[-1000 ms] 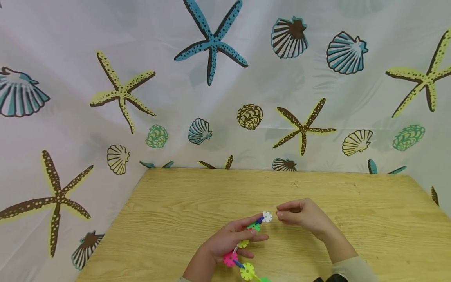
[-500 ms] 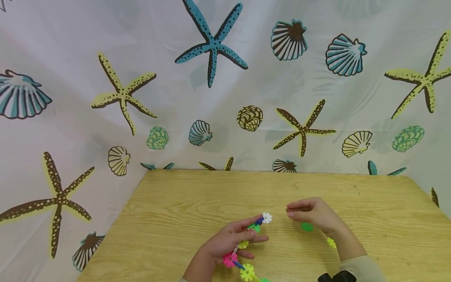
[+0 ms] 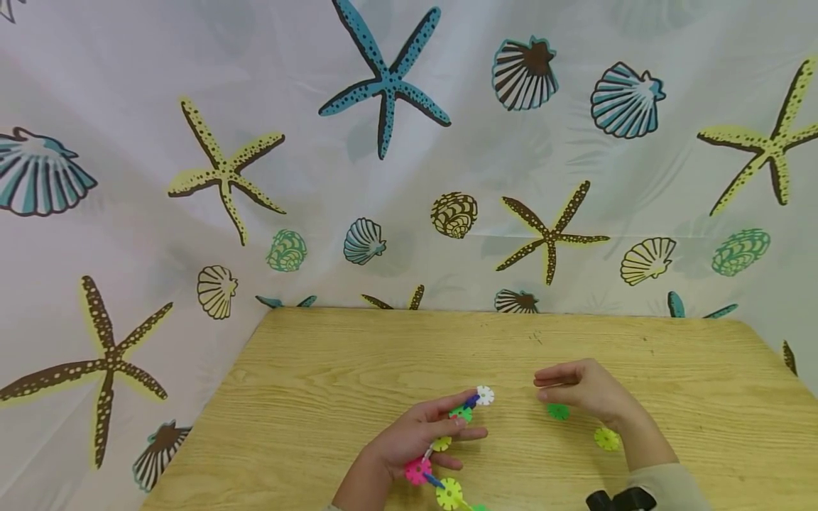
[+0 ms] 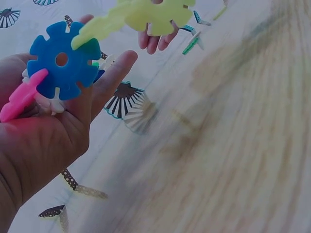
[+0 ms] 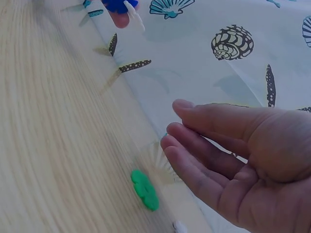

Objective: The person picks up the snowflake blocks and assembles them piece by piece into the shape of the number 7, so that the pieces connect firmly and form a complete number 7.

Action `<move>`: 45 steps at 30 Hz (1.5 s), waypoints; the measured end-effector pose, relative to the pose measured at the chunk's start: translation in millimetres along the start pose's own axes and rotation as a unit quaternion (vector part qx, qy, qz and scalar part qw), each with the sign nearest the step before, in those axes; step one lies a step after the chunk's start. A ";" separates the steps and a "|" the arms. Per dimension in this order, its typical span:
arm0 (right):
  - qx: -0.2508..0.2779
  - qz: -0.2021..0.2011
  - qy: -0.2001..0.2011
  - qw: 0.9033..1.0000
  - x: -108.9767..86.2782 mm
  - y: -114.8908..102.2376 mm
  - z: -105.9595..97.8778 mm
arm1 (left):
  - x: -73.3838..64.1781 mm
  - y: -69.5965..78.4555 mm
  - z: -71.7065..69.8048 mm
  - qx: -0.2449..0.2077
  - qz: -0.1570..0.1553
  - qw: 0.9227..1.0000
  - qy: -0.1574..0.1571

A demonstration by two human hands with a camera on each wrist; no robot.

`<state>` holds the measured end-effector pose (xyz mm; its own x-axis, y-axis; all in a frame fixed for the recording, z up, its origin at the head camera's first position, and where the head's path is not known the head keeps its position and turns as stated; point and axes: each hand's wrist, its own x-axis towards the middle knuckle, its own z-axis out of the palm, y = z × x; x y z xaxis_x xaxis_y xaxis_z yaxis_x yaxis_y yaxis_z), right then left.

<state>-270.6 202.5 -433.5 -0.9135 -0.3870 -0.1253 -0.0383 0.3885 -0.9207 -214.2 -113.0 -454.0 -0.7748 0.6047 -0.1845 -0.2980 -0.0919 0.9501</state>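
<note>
My left hand (image 3: 409,436) pinches a chain of interlocking snowflake discs (image 3: 449,493) between thumb and fingers. The chain's top end is a white disc (image 3: 486,395) beyond the index fingertip; pink, yellow and blue discs trail below the palm. In the left wrist view a blue disc (image 4: 74,77) and a pale yellow disc (image 4: 160,18) stand out large. My right hand (image 3: 597,394) hovers to the right, loosely bent, holding nothing. Under its fingers a loose green disc (image 3: 559,412) lies on the table; a loose yellow disc (image 3: 606,439) lies beside the wrist.
The wooden table (image 3: 358,348) ends at a pale curtain (image 3: 422,170) printed with starfish and shells, which rises at the back and sides. In the right wrist view a small white piece (image 5: 180,226) shows at the bottom edge.
My right hand has drawn away to the right from the white disc, uncovering the loose green and yellow discs. My left hand and the chain have stayed put.
</note>
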 end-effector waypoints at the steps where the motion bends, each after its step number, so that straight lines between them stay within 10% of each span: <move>1: -0.005 0.000 0.001 1.000 -0.6 1.0 -1.6 | 0.0 0.3 0.1 -0.002 0.000 1.000 0.000; 45: -0.126 -0.020 0.000 0.992 -5.6 13.5 -11.3 | 0.1 0.3 -0.2 -0.005 -0.005 1.000 -0.005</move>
<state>-270.6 219.3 -441.0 -0.9092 -0.4062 -0.0909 -0.1739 0.5691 -0.8037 -214.5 -113.1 -453.8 -0.7666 0.6129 -0.1916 -0.3115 -0.0940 0.9456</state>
